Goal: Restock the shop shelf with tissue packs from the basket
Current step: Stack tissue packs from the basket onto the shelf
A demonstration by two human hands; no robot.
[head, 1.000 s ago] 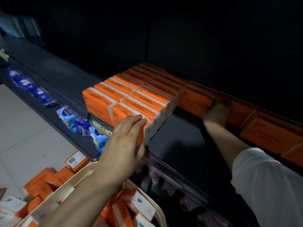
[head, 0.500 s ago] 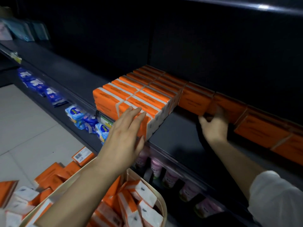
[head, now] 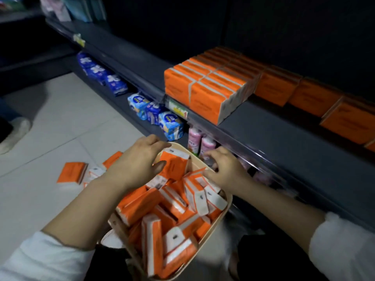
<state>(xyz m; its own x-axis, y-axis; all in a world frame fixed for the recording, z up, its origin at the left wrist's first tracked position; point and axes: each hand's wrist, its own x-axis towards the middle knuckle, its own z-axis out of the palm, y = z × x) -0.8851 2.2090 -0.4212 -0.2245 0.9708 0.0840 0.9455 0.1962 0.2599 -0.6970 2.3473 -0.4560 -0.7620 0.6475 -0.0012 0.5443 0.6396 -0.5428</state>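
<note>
A beige basket (head: 228, 201) full of orange-and-white tissue packs (head: 142, 207) sits below me in front of the dark shelf (head: 274, 136). My left hand (head: 138, 161) is over the basket's far end, its thumb on the face of an upright tissue pack (head: 175, 166) and its fingers over the pack's top. Beside it, my right hand (head: 225, 169) lies with curled fingers on packs by the far rim; its grip is hidden. On the shelf stands a block of stacked packs (head: 207, 88), and a row of more packs (head: 278, 88) runs along the back.
Loose orange packs (head: 71, 172) lie on the tiled floor left of the basket. The lower shelf holds blue packs (head: 170, 122) and pink bottles (head: 200, 142). A person's white shoe (head: 14, 132) is at the far left.
Both hands have left the shelf and come down to the basket. My view has tilted down from the shelf stack to the basket.
</note>
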